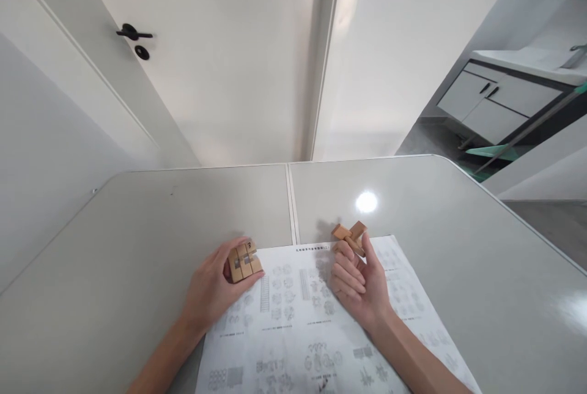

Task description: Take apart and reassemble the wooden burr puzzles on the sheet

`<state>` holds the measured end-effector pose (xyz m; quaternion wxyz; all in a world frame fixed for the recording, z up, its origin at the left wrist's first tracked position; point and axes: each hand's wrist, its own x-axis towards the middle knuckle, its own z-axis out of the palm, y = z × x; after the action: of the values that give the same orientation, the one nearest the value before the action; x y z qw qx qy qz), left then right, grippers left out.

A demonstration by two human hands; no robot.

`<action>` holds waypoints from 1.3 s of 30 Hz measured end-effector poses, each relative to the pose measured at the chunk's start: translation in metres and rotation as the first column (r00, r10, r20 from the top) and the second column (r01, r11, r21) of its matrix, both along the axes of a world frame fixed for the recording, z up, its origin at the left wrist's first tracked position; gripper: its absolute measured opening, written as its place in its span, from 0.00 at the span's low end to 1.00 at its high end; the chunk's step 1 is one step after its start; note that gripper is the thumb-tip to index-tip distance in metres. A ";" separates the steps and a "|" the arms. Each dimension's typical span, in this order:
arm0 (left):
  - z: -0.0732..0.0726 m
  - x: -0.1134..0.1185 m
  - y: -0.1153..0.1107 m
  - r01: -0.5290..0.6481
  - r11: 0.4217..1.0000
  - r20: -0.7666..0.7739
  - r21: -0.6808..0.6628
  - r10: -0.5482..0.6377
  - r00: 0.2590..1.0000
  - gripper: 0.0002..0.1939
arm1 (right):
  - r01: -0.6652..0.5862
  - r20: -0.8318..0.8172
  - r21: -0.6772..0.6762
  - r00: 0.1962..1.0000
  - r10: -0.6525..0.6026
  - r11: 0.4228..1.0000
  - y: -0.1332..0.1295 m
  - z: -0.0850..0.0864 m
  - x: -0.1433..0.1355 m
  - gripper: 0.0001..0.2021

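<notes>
My left hand (211,284) is curled round a notched wooden puzzle block (244,261), thumb along its near side and fingers on its far side. Small gaps show in the block, and a dark mark like a 3 is on its top piece. Turned partly palm up, my right hand (360,284) has its fingers folded in. Between its thumb and index finger are crossed wooden puzzle pieces (352,236), their lower part hidden by the fingers. Beneath both hands lies a printed sheet (293,333) with rows of small puzzle drawings.
The grey table (220,204) has a pale seam (291,204) down its middle. A white door (220,63) with a black handle (132,33) stands beyond its far edge. At the far right is a white washbasin cabinet (499,97).
</notes>
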<state>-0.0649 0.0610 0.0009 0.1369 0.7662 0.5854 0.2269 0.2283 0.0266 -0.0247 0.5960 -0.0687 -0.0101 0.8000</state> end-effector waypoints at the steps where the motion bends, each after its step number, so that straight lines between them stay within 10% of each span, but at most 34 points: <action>1: 0.000 -0.001 0.001 0.003 1.000 0.003 -0.007 -0.003 1.000 0.31 | -0.004 -0.006 -0.003 1.000 0.004 1.000 0.000 0.000 0.000 0.25; 11: 0.005 -0.002 -0.002 0.038 0.987 -0.062 0.157 -0.028 0.998 0.33 | -0.113 0.326 0.065 0.941 0.086 0.991 -0.004 0.006 -0.007 0.21; 17: 0.016 0.031 -0.023 0.052 0.987 0.305 0.152 -0.096 0.947 0.08 | -0.336 0.690 0.183 0.713 0.123 0.924 -0.018 0.013 -0.021 0.25; 25: 0.011 0.051 -0.049 0.261 0.964 0.430 0.060 -0.261 0.864 0.12 | -0.589 0.844 0.213 0.513 0.158 0.779 -0.031 0.012 -0.032 0.27; 39: -0.005 0.047 -0.052 0.256 0.896 0.171 0.363 -0.334 0.927 0.03 | -0.587 0.894 0.221 0.441 0.079 0.779 -0.036 0.013 -0.036 0.26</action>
<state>-0.0177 0.0088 -0.0038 0.1045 0.8271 0.3949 0.3861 0.1921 -0.0091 -0.0120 0.3298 -0.2874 -0.5211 0.7329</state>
